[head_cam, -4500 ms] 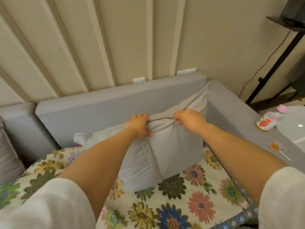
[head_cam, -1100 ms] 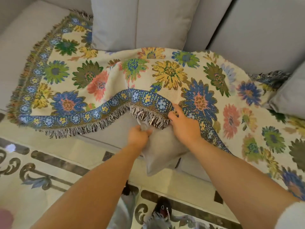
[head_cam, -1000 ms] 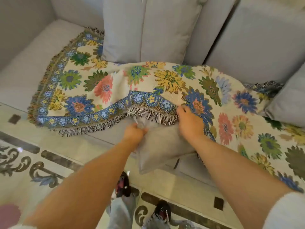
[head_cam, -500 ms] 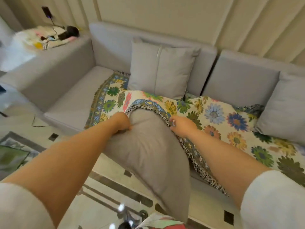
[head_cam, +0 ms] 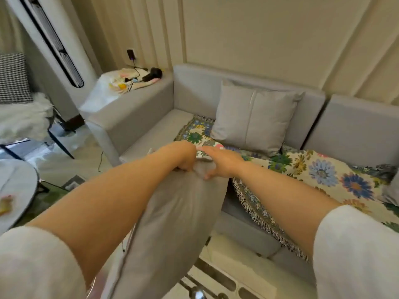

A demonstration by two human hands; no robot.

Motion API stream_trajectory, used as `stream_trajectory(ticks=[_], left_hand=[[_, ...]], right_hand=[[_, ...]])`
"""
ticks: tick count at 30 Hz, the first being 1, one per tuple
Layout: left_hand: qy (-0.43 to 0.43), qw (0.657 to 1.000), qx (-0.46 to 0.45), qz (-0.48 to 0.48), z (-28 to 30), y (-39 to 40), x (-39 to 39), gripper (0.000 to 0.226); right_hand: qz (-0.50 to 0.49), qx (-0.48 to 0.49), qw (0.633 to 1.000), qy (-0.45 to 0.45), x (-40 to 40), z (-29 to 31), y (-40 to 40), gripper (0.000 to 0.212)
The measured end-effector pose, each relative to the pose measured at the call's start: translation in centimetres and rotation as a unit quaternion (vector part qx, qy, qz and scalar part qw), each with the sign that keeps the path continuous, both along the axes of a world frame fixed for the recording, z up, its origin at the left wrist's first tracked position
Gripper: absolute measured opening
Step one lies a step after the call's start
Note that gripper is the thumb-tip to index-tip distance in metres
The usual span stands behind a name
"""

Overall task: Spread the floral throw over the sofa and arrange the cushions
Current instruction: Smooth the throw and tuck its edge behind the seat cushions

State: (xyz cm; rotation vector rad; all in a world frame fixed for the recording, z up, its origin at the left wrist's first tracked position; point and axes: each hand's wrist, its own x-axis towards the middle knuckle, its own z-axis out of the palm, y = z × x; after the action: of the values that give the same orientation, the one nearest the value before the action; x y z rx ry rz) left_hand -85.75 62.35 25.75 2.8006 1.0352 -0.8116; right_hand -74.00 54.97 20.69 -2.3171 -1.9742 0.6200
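Note:
A grey cushion (head_cam: 172,223) hangs in the air in front of the grey sofa (head_cam: 138,117). My left hand (head_cam: 183,156) grips its top edge, and my right hand (head_cam: 222,162) holds the same edge just to the right. The floral throw (head_cam: 323,175) lies over the sofa seat, its fringed border drooping off the front edge. Another grey cushion (head_cam: 254,117) stands upright against the backrest on the throw. The edge of a third cushion (head_cam: 391,190) shows at the far right.
A side table (head_cam: 129,83) with a dark hair dryer, cables and cloths stands past the sofa's left arm. A tall white appliance (head_cam: 54,39) rises behind it. At far left are a round table (head_cam: 19,184) and a chair with a houndstooth back.
Both hands pulled the grey cushion out from under the throw's fringed edge and lifted it up. The view rose from the seat and floor toward the sofa's left end.

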Motion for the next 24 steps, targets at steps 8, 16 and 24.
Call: stream_trajectory(ticks=[8,16,24], left_hand=[[-0.012,0.993,0.104,-0.056,7.4,1.0,-1.9,0.026],[-0.158,0.954,0.240,-0.081,14.8,-3.7,7.9,0.018],[-0.241,0.950,0.115,-0.163,9.1,-17.6,27.7,0.011]], right_hand=[[-0.051,0.085,0.991,0.087,-2.3,1.2,1.3,0.021],[-0.174,0.300,0.936,0.062,7.6,8.6,-4.7,0.017],[-0.286,0.207,0.935,-0.026,26.4,6.2,-22.6,0.019]])
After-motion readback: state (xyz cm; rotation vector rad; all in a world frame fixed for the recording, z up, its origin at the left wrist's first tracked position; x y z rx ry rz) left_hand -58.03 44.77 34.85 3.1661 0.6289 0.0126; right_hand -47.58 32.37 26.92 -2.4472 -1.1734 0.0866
